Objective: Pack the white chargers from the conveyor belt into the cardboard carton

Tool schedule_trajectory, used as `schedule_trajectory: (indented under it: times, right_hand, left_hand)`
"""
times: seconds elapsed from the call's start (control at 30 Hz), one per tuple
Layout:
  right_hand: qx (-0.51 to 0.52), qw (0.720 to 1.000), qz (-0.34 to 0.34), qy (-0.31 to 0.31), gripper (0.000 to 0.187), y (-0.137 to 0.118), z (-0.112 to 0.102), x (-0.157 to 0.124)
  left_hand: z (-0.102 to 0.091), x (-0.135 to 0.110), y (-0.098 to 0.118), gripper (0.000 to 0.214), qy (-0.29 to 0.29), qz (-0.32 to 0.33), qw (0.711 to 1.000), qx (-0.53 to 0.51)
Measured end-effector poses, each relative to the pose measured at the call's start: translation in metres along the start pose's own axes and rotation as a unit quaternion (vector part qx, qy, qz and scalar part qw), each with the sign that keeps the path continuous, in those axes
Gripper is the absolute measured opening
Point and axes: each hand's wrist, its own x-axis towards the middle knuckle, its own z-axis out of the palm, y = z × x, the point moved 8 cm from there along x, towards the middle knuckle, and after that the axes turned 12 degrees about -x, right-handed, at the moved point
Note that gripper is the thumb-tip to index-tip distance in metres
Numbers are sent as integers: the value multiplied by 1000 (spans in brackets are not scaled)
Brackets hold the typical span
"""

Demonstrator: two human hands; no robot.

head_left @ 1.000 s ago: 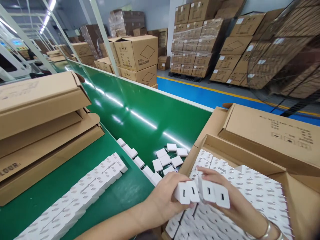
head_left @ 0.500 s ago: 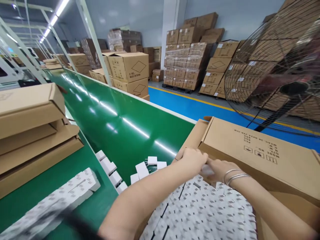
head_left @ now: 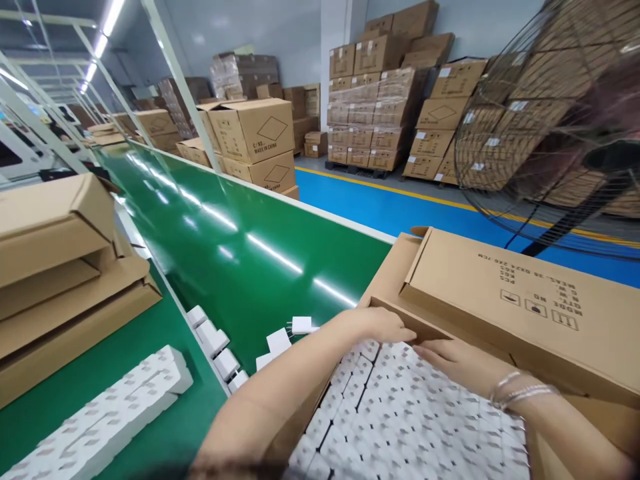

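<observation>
An open cardboard box (head_left: 395, 308) in front of me is packed with rows of white plug adapters (head_left: 415, 407), their metal prongs upward. Over the far end of the rows lies my left hand (head_left: 384, 325), fingers against the adapters by the box's far wall and partly hidden. My right hand (head_left: 453, 357) rests beside it, fingers stretched out flat towards the left one. No adapter shows between the two hands. Several loose white adapters (head_left: 279, 341) lie on the green conveyor belt just left of the box.
A block of white adapters (head_left: 125, 407) lies on the green table at left, below stacked cardboard boxes (head_left: 55, 220). More adapters (head_left: 213, 338) line the belt's edge. A printed carton flap (head_left: 500, 287) rises at right, near a large fan (head_left: 560, 133). Carton stacks (head_left: 370, 100) stand behind.
The white piece between my hands no longer shows. My hands have moved apart and lower onto the rows, and the right fingers have flattened. The view has shifted slightly.
</observation>
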Motion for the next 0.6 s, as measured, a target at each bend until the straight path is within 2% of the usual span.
schedule_trajectory:
  times: [0.07, 0.1, 0.13, 0.17, 0.23, 0.33, 0.4, 0.5, 0.6]
  right_hand:
    - [-21, 999, 30, 25, 43, -6, -13, -3]
    - [-44, 997, 38, 46, 43, -15, -22, -3]
    - [-75, 994, 37, 69, 41, -29, -30, -1]
    - [-109, 990, 28, 91, 38, -48, -37, 2]
    - [-170, 979, -8, 113, 33, -96, -42, 13]
    - [-199, 973, -48, 104, 21, -165, -29, 40]
    - [-210, 971, -62, 93, 11, -198, -14, 61]
    - [-213, 971, -67, 88, 18, -224, 0, 85]
    - [-192, 973, -71, 104, 20, -226, -4, 91]
  left_hand:
    - [-24, -34, -15, 34, 45, 12, 999, 6]
    - [-34, -52, -29, 37, 75, -12, 997, 21]
    - [-45, -70, -50, 36, 126, -75, 986, 75]
    - [-48, -86, -68, 34, 147, -117, 977, 97]
    - [-41, -107, -98, 29, 163, -167, 965, 122]
    - [-21, -113, -127, 31, 179, -187, 957, 128]
    - [-18, -111, -137, 32, 210, -188, 952, 123]
    - [-30, -117, -147, 27, 277, -183, 937, 105]
    - [-35, -137, -151, 30, 332, -161, 926, 79]
